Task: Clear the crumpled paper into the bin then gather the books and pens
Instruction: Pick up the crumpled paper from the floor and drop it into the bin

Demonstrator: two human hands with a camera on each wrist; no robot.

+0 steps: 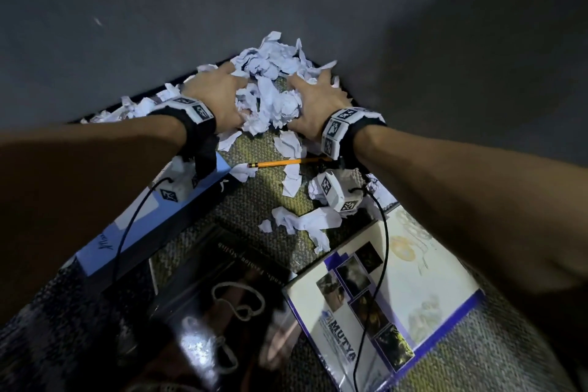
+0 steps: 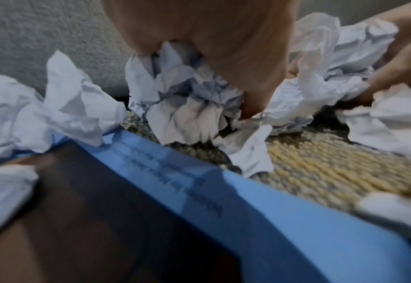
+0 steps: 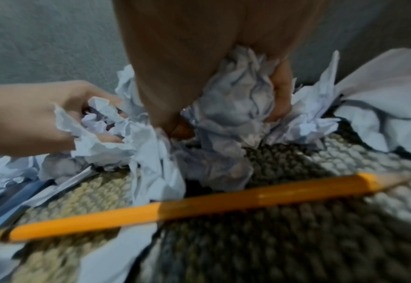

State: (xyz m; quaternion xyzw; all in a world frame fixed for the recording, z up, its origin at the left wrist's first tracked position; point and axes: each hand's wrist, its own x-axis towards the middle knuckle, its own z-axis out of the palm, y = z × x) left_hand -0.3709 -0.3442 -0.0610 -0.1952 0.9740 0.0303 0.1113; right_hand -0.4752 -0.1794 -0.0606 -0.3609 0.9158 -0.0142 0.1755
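A pile of crumpled paper (image 1: 273, 73) lies at the far end of a woven mat (image 1: 254, 200), against a grey wall. My left hand (image 1: 229, 95) digs into the pile's left side, and its fingers curl round a paper wad (image 2: 187, 99). My right hand (image 1: 313, 95) works the pile's right side and grips another wad (image 3: 238, 99). A yellow pencil (image 1: 286, 162) lies on the mat just behind my wrists. A blue book (image 1: 152, 216) lies under my left forearm, a dark glossy book (image 1: 206, 296) in the middle, and a white and purple book (image 1: 397, 280) at the right.
Several loose paper scraps (image 1: 302, 223) are scattered on the mat between the pencil and the books. More scraps (image 1: 127, 108) trail along the mat's left edge. Cables from the wrist cameras hang over the books.
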